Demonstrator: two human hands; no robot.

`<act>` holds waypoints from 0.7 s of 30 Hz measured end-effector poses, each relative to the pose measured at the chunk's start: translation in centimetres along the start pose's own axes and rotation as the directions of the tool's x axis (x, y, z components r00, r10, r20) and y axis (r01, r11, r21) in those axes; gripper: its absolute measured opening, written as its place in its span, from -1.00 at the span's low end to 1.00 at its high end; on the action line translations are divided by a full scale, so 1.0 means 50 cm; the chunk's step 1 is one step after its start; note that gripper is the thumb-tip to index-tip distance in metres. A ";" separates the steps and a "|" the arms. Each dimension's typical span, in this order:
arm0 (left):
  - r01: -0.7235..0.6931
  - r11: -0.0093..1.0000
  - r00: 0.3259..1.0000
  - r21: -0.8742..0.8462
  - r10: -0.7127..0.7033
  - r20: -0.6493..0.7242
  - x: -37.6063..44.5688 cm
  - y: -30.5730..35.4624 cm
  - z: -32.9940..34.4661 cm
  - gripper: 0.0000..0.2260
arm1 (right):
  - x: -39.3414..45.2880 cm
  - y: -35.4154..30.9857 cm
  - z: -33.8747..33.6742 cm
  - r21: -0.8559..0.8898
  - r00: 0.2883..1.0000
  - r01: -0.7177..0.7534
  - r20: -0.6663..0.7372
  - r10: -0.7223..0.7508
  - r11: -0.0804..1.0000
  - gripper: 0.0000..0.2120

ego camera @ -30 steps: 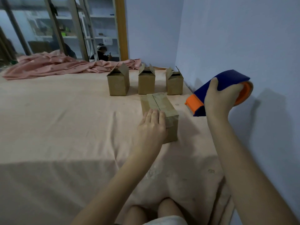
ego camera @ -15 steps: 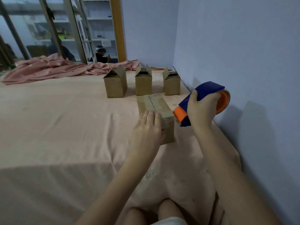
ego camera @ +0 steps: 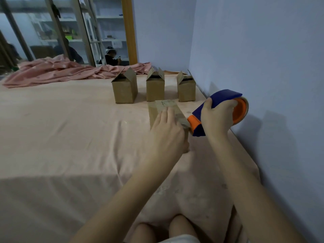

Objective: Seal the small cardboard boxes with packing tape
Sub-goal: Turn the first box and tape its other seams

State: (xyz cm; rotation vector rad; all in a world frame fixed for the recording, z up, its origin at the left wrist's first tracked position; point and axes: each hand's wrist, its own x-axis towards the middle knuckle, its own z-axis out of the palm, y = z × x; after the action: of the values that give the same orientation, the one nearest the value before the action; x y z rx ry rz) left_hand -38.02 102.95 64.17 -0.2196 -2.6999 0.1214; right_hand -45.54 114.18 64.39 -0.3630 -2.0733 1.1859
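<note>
Head view: pink-sheeted surface (ego camera: pixel 61 137) by lilac wall (ego camera: pixel 263 50); left fingers (ego camera: pixel 166 116) flat on box (ego camera: pixel 164 106), right fingers (ego camera: pixel 229 104) around tape dispenser (ego camera: pixel 222 98).

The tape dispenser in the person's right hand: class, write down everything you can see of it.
The tape dispenser has a dark blue body, an orange nose at its lower left end and an orange hub ringed by pale tape. It looks plastic. The right hand grips it from this side, tilted, nose down by the near right edge of the closed box. Whether they touch is unclear.
</note>
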 end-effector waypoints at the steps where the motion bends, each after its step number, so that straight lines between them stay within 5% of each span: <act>1: 0.011 1.000 0.999 0.000 -0.011 0.044 0.005 0.007 -0.002 -0.39 | 0.002 -0.001 0.000 -0.017 1.000 0.014 -0.006 -0.014 1.000 -0.54; 6: 0.040 0.999 0.999 0.003 -0.040 0.026 -0.004 0.004 0.015 -0.27 | 0.010 -0.008 0.004 -0.020 0.999 -0.019 0.048 0.020 1.000 -0.58; 15: 0.107 0.993 0.994 0.044 -0.107 -0.005 -0.017 0.020 0.040 -0.50 | -0.005 -0.017 0.051 -0.289 0.984 0.154 0.128 -0.121 0.945 -0.68; 21: 0.117 0.991 0.991 0.057 -0.113 -0.077 -0.014 0.015 0.055 -0.54 | -0.011 0.060 0.043 -0.160 0.978 -0.112 0.159 0.138 0.981 -0.67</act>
State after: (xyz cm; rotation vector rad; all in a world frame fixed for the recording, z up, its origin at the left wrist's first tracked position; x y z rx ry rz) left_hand -38.44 103.40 61.30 -0.0483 -2.6239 0.1587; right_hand -46.95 114.13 60.91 -0.4857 -2.3249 1.1708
